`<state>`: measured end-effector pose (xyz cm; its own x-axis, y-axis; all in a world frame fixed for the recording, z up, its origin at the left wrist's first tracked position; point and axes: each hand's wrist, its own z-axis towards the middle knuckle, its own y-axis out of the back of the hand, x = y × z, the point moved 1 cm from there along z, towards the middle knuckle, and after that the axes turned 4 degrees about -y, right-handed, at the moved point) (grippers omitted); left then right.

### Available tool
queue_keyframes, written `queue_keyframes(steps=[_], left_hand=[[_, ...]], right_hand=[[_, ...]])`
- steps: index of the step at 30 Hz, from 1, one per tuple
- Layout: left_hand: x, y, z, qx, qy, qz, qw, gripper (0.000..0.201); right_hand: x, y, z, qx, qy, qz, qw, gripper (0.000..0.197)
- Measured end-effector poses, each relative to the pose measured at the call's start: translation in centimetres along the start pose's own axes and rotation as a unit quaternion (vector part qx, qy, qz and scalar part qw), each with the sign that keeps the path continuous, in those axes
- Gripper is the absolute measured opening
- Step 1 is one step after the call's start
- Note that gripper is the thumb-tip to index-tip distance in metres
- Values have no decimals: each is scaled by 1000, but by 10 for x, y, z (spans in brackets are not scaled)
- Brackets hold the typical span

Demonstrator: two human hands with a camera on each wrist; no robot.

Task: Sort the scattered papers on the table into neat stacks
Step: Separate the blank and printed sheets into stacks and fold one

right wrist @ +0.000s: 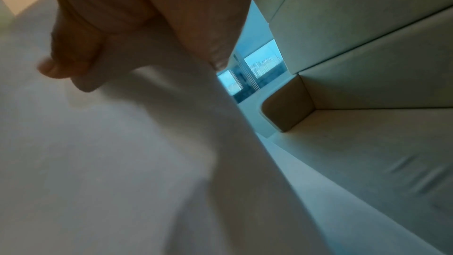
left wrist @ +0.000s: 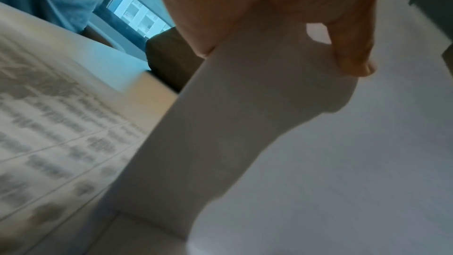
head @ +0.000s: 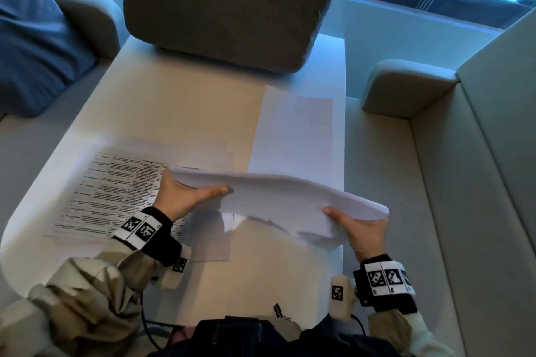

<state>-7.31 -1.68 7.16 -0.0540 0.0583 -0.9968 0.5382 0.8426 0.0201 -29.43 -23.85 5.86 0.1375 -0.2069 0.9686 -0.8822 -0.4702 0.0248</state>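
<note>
Both hands hold a bundle of blank white sheets [head: 278, 197] lifted above the table, sagging in the middle. My left hand [head: 185, 197] grips its left end, thumb lying on the near face. My right hand [head: 359, 229] grips the right end, thumb on top. The wrist views show the same bundle [left wrist: 245, 123] [right wrist: 147, 143] pinched between thumb and fingers. A printed page with a table of text [head: 116, 191] lies flat at the left, partly under my left wrist. Blank white sheets [head: 295, 136] lie flat at the right of the table.
A white table [head: 185, 101] with a rounded near-left corner carries the papers. A large grey-brown cushion [head: 229, 3] stands on its far end. A pale bench seat [head: 406, 87] runs along the right. Blue fabric [head: 29, 38] lies at the far left.
</note>
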Motion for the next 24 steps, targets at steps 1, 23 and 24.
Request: queue_keyframes(steps=[1,23,24], left_hand=[[3,0,-1,5,3,3,1000,26],[-98,14,71,85,-75,165,980,27],[-99,15,75,85,-72,169,979,27]], right_hand=[[-4,0,0,4,-6,-12,1000,40],[65,1,15,153,396,-508,749,29],[66,0,16,165,387,-495,761,29]])
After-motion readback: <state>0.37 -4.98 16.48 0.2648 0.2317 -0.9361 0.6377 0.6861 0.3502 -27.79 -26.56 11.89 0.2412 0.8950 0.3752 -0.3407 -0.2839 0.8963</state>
